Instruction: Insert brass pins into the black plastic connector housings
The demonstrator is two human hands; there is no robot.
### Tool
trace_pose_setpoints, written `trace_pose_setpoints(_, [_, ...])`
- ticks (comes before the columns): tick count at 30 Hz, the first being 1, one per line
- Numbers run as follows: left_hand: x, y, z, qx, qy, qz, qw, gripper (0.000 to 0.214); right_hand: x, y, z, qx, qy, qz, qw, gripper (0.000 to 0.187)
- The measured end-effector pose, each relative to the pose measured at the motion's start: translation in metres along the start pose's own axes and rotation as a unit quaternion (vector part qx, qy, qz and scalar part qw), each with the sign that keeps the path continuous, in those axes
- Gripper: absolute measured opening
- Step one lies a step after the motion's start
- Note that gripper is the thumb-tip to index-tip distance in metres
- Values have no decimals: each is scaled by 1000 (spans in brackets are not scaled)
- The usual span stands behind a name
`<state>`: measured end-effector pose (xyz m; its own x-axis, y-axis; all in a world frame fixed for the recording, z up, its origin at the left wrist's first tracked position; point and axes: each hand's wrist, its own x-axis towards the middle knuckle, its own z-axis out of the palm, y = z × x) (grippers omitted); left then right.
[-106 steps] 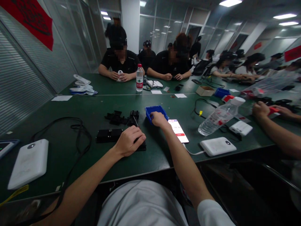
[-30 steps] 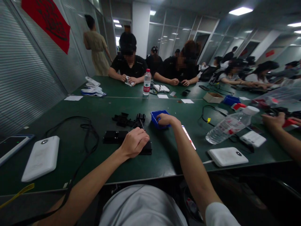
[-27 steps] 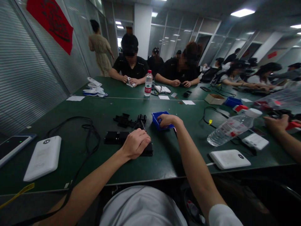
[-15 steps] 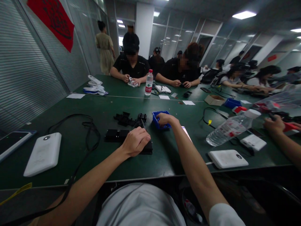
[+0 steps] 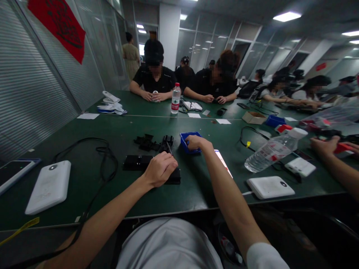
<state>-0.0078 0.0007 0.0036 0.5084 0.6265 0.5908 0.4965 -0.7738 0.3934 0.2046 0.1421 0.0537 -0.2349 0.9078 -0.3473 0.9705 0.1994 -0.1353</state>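
Note:
My left hand [image 5: 160,169] is curled shut around a thin tool whose tip pokes up past the knuckles, and it rests on a flat black part [image 5: 174,176] on the green table [image 5: 117,127]. My right hand [image 5: 196,142] reaches into a small blue tray [image 5: 185,139], fingers bent down inside it; what they pinch is hidden. Two more black parts [image 5: 147,142] lie just beyond my left hand, and a long black block [image 5: 136,162] sits to its left.
A lit phone [image 5: 223,161] lies under my right forearm. A tipped water bottle [image 5: 273,150], white power banks [image 5: 270,186] [image 5: 49,185] and black cables [image 5: 103,164] lie around. A neighbour's hand [image 5: 325,146] works at the right. Several people sit across the table.
My hands have stayed almost where they were; the right one keeps moving slightly inside the blue tray. A person in a light dress at the back has walked farther away.

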Motion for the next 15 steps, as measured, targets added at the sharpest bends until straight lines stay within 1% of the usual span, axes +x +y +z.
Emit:
trace_pose_setpoints(2, [0,0,0,0,2,1,1000,57,0,0,0,-9,-2,-3,1000,43])
trace_pose_setpoints(7, [0,1,-1,3,3,4,1000,55,-1,5,1,-25,4,-23,999,46])
trace_pose_setpoints(11, [0,2,-1,5,0,-1,1000,54,-3,8,4,-34,12,-41,999,39])
trace_pose_setpoints(15, [0,1,0,8,-4,2,1000,54,-8,7,6,-33,32,-50,998,32])
